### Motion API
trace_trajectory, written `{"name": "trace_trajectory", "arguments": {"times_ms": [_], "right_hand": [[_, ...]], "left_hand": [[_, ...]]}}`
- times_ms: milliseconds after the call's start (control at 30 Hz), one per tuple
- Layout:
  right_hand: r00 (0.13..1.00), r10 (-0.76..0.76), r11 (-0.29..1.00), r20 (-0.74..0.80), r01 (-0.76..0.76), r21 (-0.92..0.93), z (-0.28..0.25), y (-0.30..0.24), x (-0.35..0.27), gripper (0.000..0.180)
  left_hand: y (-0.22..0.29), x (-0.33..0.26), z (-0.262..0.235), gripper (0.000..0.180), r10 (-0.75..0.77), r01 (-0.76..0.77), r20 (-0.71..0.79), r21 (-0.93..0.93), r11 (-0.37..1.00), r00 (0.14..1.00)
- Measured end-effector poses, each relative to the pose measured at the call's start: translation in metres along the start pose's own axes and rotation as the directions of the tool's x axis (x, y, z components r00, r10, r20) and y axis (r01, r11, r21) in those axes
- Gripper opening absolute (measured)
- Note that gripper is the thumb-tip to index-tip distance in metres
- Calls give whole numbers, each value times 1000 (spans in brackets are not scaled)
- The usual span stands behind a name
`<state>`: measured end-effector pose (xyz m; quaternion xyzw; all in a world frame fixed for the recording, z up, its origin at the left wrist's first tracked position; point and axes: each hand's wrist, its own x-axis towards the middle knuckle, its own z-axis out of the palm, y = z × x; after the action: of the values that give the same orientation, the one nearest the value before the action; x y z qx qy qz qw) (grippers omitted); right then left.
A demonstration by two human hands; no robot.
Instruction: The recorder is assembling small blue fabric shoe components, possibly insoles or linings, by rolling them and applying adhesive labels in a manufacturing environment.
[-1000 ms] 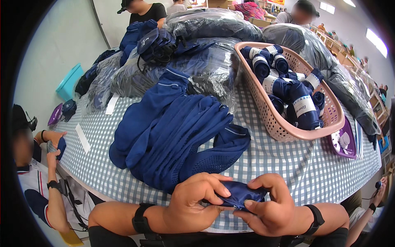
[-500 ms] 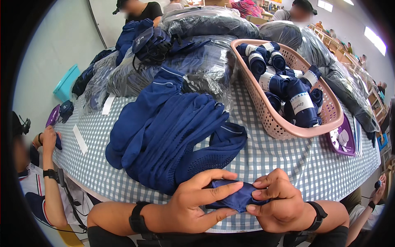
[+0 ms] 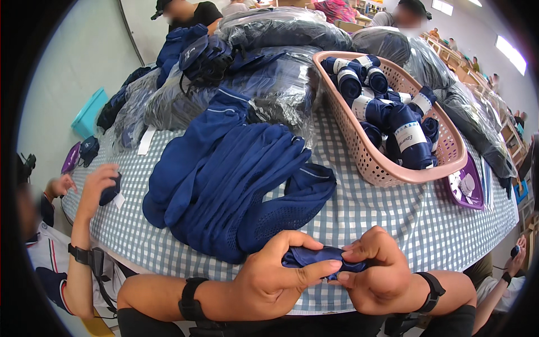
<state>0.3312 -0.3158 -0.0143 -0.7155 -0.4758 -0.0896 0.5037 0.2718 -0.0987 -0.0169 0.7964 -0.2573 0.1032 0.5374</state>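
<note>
A small dark blue piece of shiny cloth (image 3: 306,256) is folded between my hands at the near edge of the table. My left hand (image 3: 272,278) is closed on its left part, with the thumb laid along the front. With fingers curled, my right hand (image 3: 380,275) pinches the right end of the same cloth. Part of the cloth is hidden behind my fingers. Just beyond my hands lies a heap of blue knitted garments (image 3: 224,174) with mesh patches and pale trim lines.
Right of the heap stands a pink basket (image 3: 387,178) of dark blue rolls with white paper bands. A purple tray (image 3: 476,196) sits beside it. Plastic-wrapped bundles (image 3: 281,28) line the far side. At left, a co-worker's hand (image 3: 98,188) hovers by a dark roll (image 3: 110,191).
The cloth in my hands has become narrower and more bunched, and my left thumb has moved up over it. At left, the co-worker's hands have moved apart, one now by a dark roll.
</note>
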Motion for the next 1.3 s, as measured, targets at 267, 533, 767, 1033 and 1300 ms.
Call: {"name": "trace_trajectory", "arguments": {"times_ms": [267,533,767,1033,1300], "right_hand": [[995,-65,995,-79,70,67,1,0,7,59],[996,-77,994,-37,79,68,-6,6,7,92],[997,-71,997,25,71,3,-7,0,15,61],[978,-178,976,106,189,-109,-4,4,19,53],[990,-71,968,125,99,-231,7,-2,10,48]], "left_hand": [[-7,-8,-2,36,-219,199,9,-457,867,976],[-14,-6,-3,33,-320,340,181,-755,561,930],[-14,-4,-2,31,-329,344,183,-765,544,927],[-12,-4,-1,31,-441,452,200,-662,597,875],[-7,-1,-3,33,-499,512,192,-560,651,845]]}}
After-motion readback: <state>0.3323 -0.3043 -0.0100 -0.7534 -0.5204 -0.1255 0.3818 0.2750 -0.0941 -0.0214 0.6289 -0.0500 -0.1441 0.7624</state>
